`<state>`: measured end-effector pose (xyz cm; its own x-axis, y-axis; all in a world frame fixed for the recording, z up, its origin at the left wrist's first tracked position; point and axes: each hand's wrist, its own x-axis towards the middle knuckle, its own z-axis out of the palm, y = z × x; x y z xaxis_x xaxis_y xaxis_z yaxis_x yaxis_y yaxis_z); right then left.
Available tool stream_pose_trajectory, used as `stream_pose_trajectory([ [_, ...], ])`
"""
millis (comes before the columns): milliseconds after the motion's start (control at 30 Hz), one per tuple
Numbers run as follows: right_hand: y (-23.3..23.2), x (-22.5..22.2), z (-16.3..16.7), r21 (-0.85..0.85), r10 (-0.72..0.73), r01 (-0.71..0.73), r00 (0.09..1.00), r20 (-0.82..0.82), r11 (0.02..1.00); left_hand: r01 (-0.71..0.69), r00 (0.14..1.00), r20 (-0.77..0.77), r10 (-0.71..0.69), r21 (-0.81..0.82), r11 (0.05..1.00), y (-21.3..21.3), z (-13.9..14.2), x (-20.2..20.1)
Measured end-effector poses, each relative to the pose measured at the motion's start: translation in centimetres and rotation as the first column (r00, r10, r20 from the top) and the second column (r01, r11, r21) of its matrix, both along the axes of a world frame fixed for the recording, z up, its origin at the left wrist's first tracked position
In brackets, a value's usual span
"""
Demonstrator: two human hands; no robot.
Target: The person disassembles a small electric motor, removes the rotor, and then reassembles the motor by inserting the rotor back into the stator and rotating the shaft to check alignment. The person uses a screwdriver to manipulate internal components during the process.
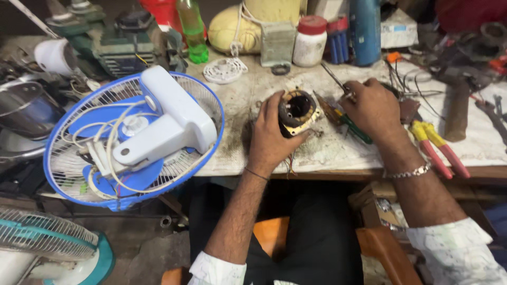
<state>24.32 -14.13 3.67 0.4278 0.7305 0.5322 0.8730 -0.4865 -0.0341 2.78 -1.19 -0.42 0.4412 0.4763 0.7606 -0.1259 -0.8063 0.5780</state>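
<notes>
Holding a round motor part [297,112], the left hand [270,138] has its fingers curled around the left side and its thumb up along the rim. This part is dark with a hole in the middle and a tan ring around it, and it sits on the dirty white table [248,100], near the front edge. Thin wires hang from under it, over the table edge.

Just to the right, the right hand [374,108] is closed on a thin metal tool [336,79] that sticks up and away to the left. This hand rests on the table, close to the motor part but not touching it. A screwdriver with a green handle [353,128] lies partly under the hand. Pliers with yellow and red handles [436,148] lie just right of the wrist, which wears a silver bracelet.

To the left, a blue and white fan [132,138] lies tipped on the table edge, well apart from the hands. At the back stand a green bottle [192,30] and a white jar with a red lid [309,41]. A hammer [458,100] lies far right.
</notes>
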Motion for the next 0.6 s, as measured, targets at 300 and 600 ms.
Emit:
stream_pose_trajectory([
  [300, 0.50, -0.56, 0.42, -0.099, -0.029, 0.033, 0.999, 0.036, 0.995, 0.000, 0.998, -0.064, -0.003, -0.043, 0.999, -0.03, 0.23, -0.26],
  [600, 0.40, -0.63, 0.58, -0.105, -0.004, 0.004, 1.000, -0.003, 0.994, -0.003, 0.992, -0.126, -0.004, -0.055, 0.998, 0.03, 0.28, -0.24],
])
